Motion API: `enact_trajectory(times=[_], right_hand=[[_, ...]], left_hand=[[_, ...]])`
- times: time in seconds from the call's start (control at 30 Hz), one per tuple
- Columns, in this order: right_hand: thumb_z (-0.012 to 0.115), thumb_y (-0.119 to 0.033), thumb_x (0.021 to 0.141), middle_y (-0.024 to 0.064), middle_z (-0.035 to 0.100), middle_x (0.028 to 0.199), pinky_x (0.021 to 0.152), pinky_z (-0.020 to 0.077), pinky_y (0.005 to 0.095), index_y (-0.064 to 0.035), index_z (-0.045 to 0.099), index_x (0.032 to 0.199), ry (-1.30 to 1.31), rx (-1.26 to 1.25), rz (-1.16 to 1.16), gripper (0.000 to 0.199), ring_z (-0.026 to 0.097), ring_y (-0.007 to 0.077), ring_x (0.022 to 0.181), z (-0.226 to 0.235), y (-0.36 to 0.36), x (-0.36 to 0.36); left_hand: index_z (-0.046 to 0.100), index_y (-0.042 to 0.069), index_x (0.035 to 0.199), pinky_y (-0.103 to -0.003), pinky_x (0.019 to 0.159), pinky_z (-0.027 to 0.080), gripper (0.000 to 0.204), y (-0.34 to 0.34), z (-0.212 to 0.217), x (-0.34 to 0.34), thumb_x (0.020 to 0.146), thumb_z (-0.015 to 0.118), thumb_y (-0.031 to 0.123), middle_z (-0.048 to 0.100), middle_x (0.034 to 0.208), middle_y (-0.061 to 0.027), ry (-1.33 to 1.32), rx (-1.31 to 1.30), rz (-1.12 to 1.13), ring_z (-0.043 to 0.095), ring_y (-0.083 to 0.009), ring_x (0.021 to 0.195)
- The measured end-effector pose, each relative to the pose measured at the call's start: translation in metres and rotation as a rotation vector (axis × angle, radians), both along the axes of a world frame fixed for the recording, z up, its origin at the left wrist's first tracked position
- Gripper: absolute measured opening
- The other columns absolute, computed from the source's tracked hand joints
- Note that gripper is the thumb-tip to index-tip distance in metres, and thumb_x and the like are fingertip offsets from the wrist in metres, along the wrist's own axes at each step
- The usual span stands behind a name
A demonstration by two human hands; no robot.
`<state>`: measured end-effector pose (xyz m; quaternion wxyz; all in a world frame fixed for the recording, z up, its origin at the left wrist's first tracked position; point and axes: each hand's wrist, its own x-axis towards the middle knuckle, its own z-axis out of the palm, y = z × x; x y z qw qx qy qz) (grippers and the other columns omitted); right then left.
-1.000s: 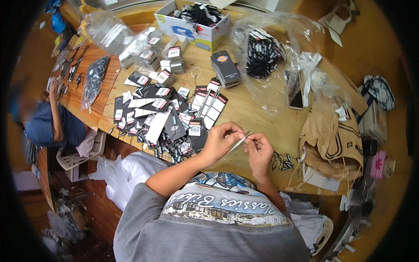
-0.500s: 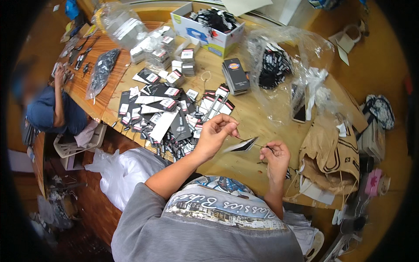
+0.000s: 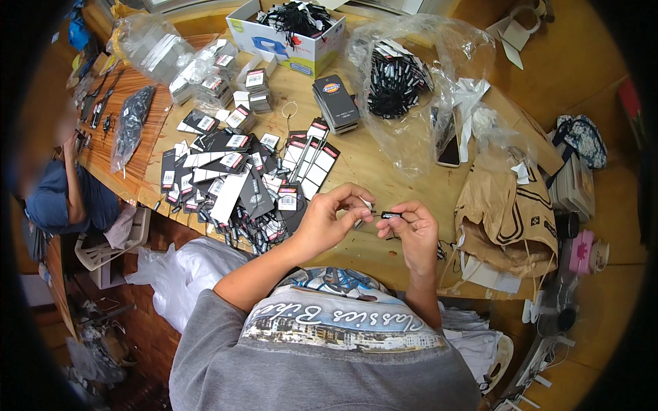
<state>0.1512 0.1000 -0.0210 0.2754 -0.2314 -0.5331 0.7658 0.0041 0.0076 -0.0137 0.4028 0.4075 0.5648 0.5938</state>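
My left hand is closed in a pinch over the table, on a hang tag of which only a pale sliver shows between the fingers. Close beside it, my right hand pinches a black string fastener with a small pale-marked end piece. A thin bit of cord spans the fingertips; the fingers hide how tag and cord are joined. To the left of my hands lies a heap of black and white hang tags with barcode stickers and black cords.
Behind the heap are stacked tags, a dark tag stack and a box of black cords. More cords lie in clear plastic, near a phone. A brown paper bag stands right; another person works at left.
My hands have come closer together. The tag that hung tilted between them is now mostly hidden by my left fingers. The view has shifted, moving the table's things leftward and up.
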Motion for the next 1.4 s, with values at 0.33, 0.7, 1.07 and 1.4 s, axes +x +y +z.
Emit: enact_trajectory(times=[0.33, 0.7, 1.07, 1.4], right_hand=[[0.052, 0.001, 0.079, 0.0130, 0.060, 0.073, 0.057, 0.0452, 0.0209, 0.0041, 0.049, 0.089, -0.032, 0.065, 0.005, 0.011, 0.056, 0.0126, 0.061, 0.003, -0.004, -0.004], [0.052, 0.002, 0.079, 0.0117, 0.058, 0.072, 0.053, 0.0449, 0.0199, 0.0033, 0.050, 0.088, -0.033, 0.156, 0.014, 0.009, 0.056, 0.0114, 0.062, 0.000, -0.008, -0.002], [0.054, -0.002, 0.078, 0.0083, 0.057, 0.065, 0.049, 0.0436, 0.0201, 0.0015, 0.050, 0.084, -0.109, 0.155, -0.115, 0.008, 0.054, 0.0115, 0.054, 0.007, -0.013, -0.013], [0.050, -0.009, 0.075, 0.0197, 0.055, 0.063, 0.055, 0.0432, 0.0424, -0.0024, 0.049, 0.077, -0.852, 1.092, 0.152, 0.007, 0.056, 0.0357, 0.061, -0.058, 0.012, -0.046]], left_hand=[[0.043, -0.001, 0.083, -0.025, 0.057, 0.045, 0.016, 0.000, 0.007, 0.001, 0.073, 0.054, -0.006, 0.058, 0.068, -0.0105, 0.130, 0.026, 0.003, 0.062, -0.0174, 0.067], [0.042, 0.001, 0.090, -0.024, 0.065, 0.043, 0.020, 0.003, 0.002, 0.000, 0.075, 0.055, -0.002, 0.053, 0.072, -0.0056, -0.075, -0.029, -0.119, 0.055, -0.0126, 0.072], [0.039, 0.004, 0.111, -0.038, 0.090, 0.034, 0.070, -0.003, -0.060, 0.009, 0.076, 0.025, 0.063, 0.049, 0.107, -0.0144, -1.262, -0.075, -0.345, 0.048, -0.0251, 0.100], [0.038, -0.004, 0.109, -0.030, 0.080, 0.046, 0.029, -0.020, -0.093, 0.036, 0.088, 0.036, 0.015, 0.052, 0.103, -0.0192, -1.138, -0.385, -0.170, 0.055, -0.0234, 0.093]])
